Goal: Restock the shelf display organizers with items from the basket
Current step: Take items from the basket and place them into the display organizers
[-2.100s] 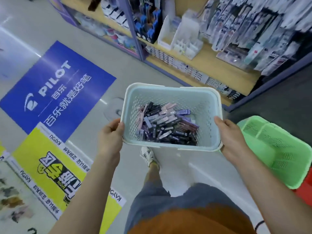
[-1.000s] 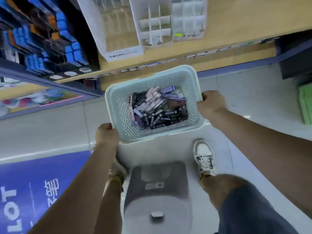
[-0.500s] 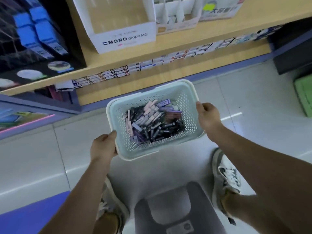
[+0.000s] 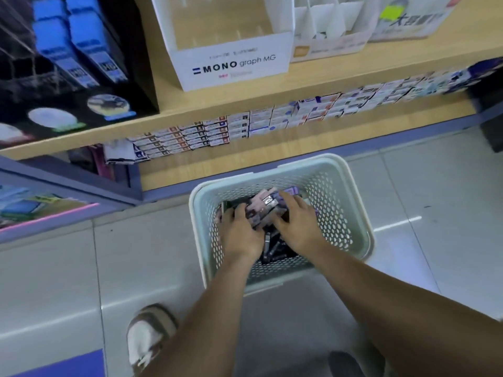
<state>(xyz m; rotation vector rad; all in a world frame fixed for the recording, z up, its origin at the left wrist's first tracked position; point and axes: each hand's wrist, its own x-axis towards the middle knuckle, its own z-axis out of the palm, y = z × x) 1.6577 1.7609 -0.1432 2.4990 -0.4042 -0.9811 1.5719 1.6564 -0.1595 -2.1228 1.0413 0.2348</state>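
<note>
A pale green perforated basket (image 4: pixel 351 213) stands on the tiled floor in front of the wooden shelf (image 4: pixel 168 110). It holds a pile of small purple, pink and black packs (image 4: pixel 262 208). Both hands are down inside it. My left hand (image 4: pixel 239 232) has its fingers curled into the pile on the left side. My right hand (image 4: pixel 298 225) lies over the packs on the right with fingers stretched forward. On the shelf above stand a white "MONO graph MG" display box (image 4: pixel 234 61) and a white divided organizer (image 4: pixel 326 31), both looking mostly bare inside.
A row of small stacked boxes (image 4: pixel 272 121) lines the lower shelf. Blue packets (image 4: pixel 70 47) hang in a dark display at the left. My shoe (image 4: pixel 147 338) is on the floor at lower left, and a grey stool edge (image 4: pixel 345 363) shows at the bottom.
The basket went down from my hands onto the floor by the shelf. Both hands left its rim and moved inside onto the packs.
</note>
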